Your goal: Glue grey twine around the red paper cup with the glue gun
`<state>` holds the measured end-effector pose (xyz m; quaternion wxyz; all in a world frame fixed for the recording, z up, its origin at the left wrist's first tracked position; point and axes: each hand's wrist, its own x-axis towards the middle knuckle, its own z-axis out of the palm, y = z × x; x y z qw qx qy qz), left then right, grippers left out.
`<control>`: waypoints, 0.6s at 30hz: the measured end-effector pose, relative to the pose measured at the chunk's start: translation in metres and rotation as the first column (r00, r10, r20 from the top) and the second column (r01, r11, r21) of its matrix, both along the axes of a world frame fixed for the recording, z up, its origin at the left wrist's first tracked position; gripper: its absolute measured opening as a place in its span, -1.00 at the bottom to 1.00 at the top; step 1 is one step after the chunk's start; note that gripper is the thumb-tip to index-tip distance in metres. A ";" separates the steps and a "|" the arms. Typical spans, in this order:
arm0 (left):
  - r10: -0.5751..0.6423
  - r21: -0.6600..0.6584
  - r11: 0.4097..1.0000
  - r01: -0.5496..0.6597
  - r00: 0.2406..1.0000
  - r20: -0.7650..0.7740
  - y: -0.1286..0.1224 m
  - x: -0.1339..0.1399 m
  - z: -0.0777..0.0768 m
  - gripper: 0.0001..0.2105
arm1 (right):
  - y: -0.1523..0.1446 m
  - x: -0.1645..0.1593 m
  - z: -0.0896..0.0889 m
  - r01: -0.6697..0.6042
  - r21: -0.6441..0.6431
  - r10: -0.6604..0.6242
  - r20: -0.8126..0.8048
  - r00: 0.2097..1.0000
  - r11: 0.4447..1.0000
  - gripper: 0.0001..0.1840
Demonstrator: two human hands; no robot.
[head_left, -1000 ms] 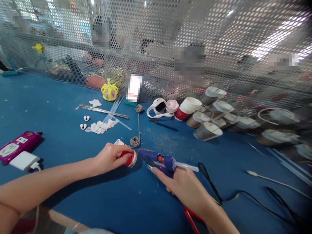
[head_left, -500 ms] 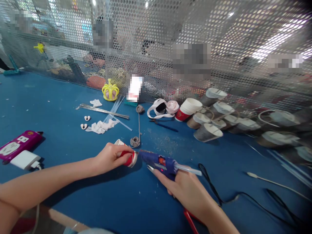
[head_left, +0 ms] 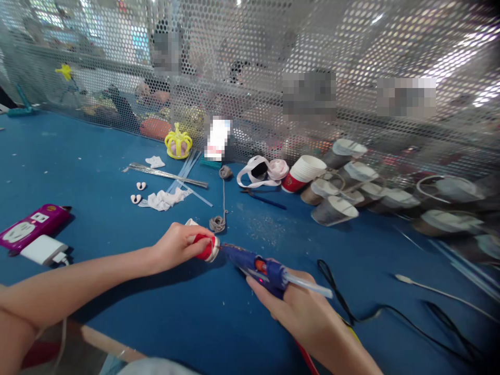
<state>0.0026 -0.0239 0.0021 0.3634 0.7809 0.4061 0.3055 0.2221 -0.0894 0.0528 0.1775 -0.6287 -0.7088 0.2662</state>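
Observation:
My left hand (head_left: 183, 244) grips a small red and white paper cup (head_left: 210, 249), tipped on its side with its base toward the right. A blue hot glue gun (head_left: 253, 264) is in my right hand (head_left: 302, 307), its nozzle at the cup's base end; whether it touches, I cannot tell. A clear glue stick (head_left: 310, 285) pokes out of the gun's back, and a small red light glows on its side. Just beyond the cup lies a coil of grey yarn (head_left: 217, 224), joined by a strand to a second small grey ball (head_left: 225, 172).
Behind stands a perforated metal screen (head_left: 242, 104). Wrapped cups (head_left: 335, 211) and a stack of paper cups (head_left: 308, 169) line the back right. Pliers (head_left: 265, 199), metal wires (head_left: 167, 175) and a yellow crown (head_left: 178, 143) lie ahead. A purple power strip (head_left: 35, 226) is at left; a black cable (head_left: 336, 286) runs right.
The glue gun has tilted, its back end swinging slightly down and to the right. My left hand still holds the cup in nearly the same place. The view has shifted a little.

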 end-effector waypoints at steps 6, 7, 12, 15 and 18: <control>0.034 -0.003 0.999 -0.034 0.999 -0.034 0.001 0.000 0.001 -0.76 | -0.003 -0.003 0.004 -0.060 -0.007 0.060 0.003 0.998 0.998 -0.80; 0.043 -0.004 0.999 -0.044 0.998 -0.039 0.001 0.000 0.001 -0.76 | -0.003 -0.003 0.005 -0.068 0.008 0.068 0.006 0.998 0.998 -0.80; 0.009 0.007 1.000 -0.009 1.000 0.007 0.000 0.001 -0.002 -0.76 | -0.001 -0.001 0.002 -0.041 0.029 0.042 -0.032 0.999 0.999 -0.85; -0.017 0.019 1.000 0.016 0.999 0.046 -0.001 0.001 -0.004 -0.75 | 0.002 -0.001 0.002 0.013 0.039 -0.011 -0.045 0.999 0.999 -0.83; -0.005 0.069 0.998 0.005 1.000 0.006 -0.003 0.000 -0.004 -0.76 | 0.005 -0.003 0.004 0.045 0.064 -0.042 -0.046 0.998 0.997 -0.82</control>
